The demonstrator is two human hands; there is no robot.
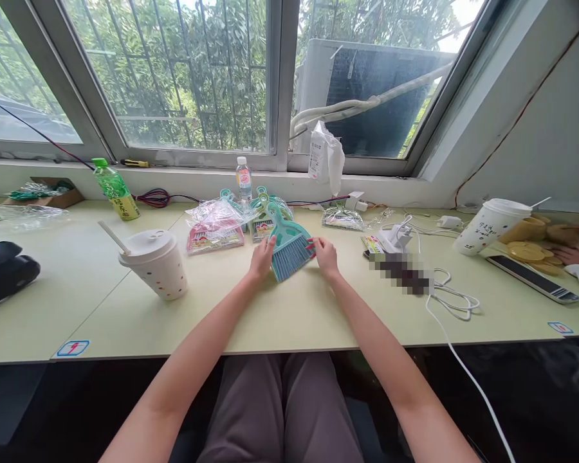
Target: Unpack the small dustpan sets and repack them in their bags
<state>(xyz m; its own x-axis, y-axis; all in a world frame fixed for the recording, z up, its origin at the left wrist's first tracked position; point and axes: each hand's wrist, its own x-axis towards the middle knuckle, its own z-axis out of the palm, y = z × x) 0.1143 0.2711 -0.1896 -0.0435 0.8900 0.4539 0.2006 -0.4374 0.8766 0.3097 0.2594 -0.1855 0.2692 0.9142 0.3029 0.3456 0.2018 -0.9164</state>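
Between my two hands is a small teal dustpan and brush set [291, 247], tilted, with its bristles facing me and its handle pointing away toward the window. My left hand [262, 258] grips the set's left edge. On the opposite edge, the fingers of my right hand [325, 256] are closed round the right corner. Just behind it lie more brush sets: a pink one [215, 241] under clear plastic and a green one [263, 226] in its wrapping.
A white lidded cup [155, 267] with a straw stands left of my arms. Behind are a green bottle [116, 190] and a small clear bottle [244, 180]. To the right lie a white cable [456, 302], a power adapter [396, 238], another cup [492, 225] and a phone [533, 279]. Another person's hand [576, 247] shows far right.
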